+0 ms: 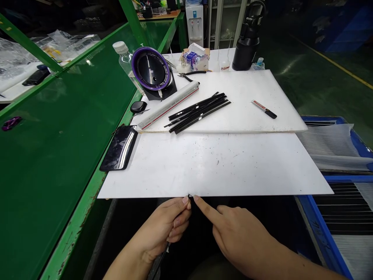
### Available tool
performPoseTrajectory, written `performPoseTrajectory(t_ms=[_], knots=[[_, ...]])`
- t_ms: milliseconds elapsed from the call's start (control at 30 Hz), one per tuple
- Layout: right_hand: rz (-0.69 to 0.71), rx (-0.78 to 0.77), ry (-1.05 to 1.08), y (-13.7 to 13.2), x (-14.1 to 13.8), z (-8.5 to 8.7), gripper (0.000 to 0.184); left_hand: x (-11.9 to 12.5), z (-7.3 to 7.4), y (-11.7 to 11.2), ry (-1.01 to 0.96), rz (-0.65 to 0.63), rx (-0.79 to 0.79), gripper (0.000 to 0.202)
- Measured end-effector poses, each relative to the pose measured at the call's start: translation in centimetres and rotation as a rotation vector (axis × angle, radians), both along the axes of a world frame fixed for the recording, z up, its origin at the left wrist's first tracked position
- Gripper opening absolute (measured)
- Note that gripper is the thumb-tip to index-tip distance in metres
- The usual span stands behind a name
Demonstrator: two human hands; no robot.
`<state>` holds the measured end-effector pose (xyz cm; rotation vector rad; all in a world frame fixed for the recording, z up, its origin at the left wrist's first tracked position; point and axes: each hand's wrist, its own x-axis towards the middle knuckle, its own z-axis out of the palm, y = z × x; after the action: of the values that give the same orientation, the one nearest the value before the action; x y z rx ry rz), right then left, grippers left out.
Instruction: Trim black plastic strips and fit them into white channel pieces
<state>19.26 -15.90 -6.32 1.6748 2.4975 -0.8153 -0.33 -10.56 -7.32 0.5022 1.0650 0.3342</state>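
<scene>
My left hand (173, 221) is closed in a pinch at the front edge of the white board. It grips a thin black strip (162, 259); the tail runs down below the hand and a small dark tip shows between thumb and forefinger. Close by, my right hand (236, 229) points its index finger at that tip, touching or almost touching it, with the other fingers partly curled and partly hidden. On the white foam sheet (247, 89) lies a pile of similar glossy black strips (199, 111).
Left of the pile are a long white box (170, 105), a phone (120, 147) and a purple-rimmed fan (151, 69). A capped marker (264, 109) lies right; pliers (192, 74) and a black flask (247, 42) are behind. Blue crates (329, 233) stand at right.
</scene>
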Motion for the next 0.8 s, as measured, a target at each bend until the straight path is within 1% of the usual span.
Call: performPoseTrajectory(t_ms=[267,467,633,800], knots=[[-0.003,-0.016,0.042,0.06,0.13,0.16,0.072,0.0,-0.02,0.06,0.009,0.001,-0.011,0.034],[0.015,0.006,-0.011,-0.19,0.12,-0.37,0.075,0.07,0.07,0.07,0.015,-0.018,-0.007,0.037],[-0.002,-0.023,0.103,-0.2,0.39,-0.38,0.069,0.01,-0.01,0.02,0.019,-0.022,0.007,0.037],[-0.009,-0.05,0.099,-0.16,0.31,-0.01,0.07,-0.07,-0.16,0.0,0.017,-0.02,0.005,0.038]])
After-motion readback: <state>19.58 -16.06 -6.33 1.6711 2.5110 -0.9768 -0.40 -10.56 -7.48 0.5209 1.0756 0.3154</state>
